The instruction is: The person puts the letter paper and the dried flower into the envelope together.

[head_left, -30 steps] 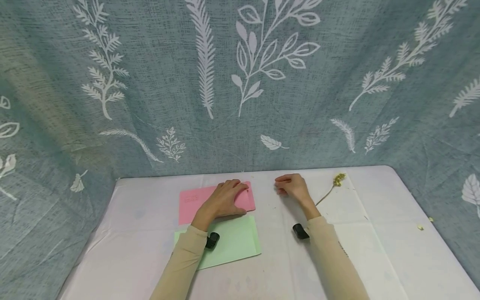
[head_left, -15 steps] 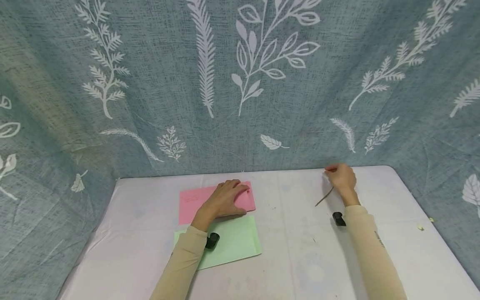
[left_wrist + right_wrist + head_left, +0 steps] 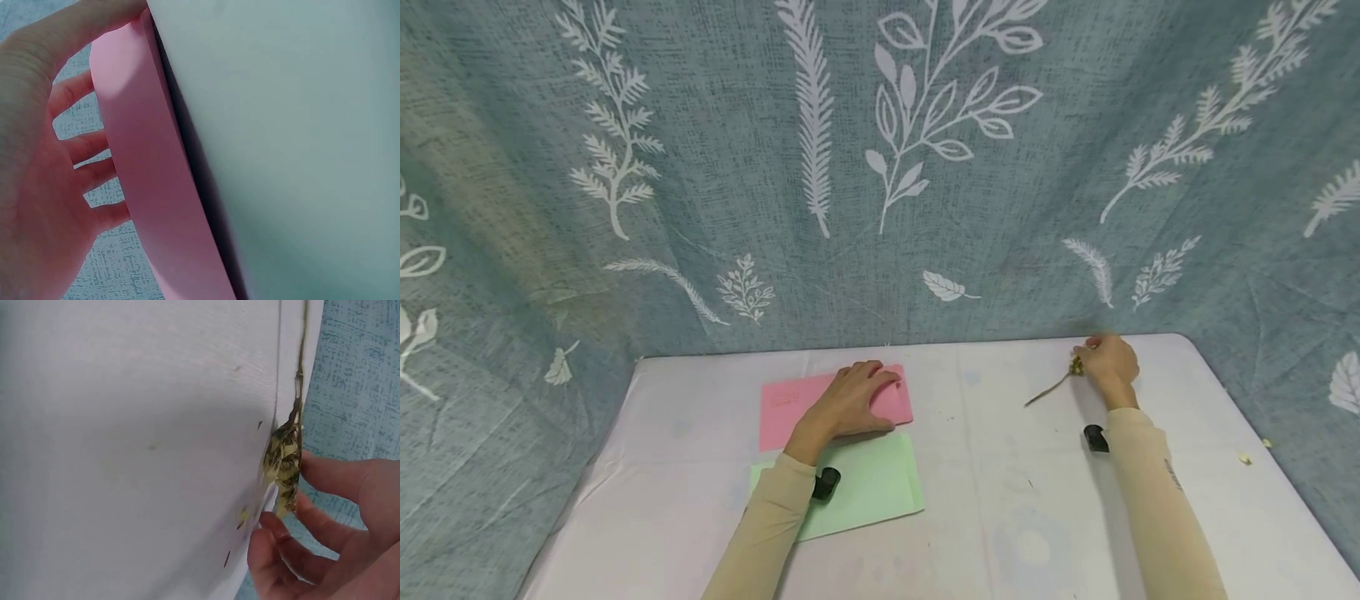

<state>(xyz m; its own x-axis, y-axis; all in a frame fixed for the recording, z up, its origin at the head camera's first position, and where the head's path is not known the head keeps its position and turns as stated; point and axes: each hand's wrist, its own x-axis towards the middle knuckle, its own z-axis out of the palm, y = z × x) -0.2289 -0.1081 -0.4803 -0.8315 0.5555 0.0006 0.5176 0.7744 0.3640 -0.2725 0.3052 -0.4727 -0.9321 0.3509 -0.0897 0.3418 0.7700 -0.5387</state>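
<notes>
A pink envelope (image 3: 799, 400) with red print lies on the white table. My left hand (image 3: 847, 402) spans its right part, the thumb at the near edge and the bent fingers (image 3: 89, 147) over the far edge, their tips hidden. Nearer to me lies a light green envelope (image 3: 868, 483). At the back right of the table my right hand (image 3: 1110, 364) is at the head of a dried flower (image 3: 1051, 390), whose thin stem points left. Thumb and a finger touch the yellow-green flower head (image 3: 284, 462) in the right wrist view; other fingers are curled beneath it.
Small yellowish bits (image 3: 1245, 458) lie near the right edge of the white table (image 3: 970, 517). Tiny dark crumbs are scattered elsewhere on it. A blue-green curtain (image 3: 850, 283) with white leaf patterns hangs behind the table and at both sides.
My right hand has moved right from the middle of the table to the dried flower's head. The stem has shifted slightly left. My left hand has stayed on the pink envelope.
</notes>
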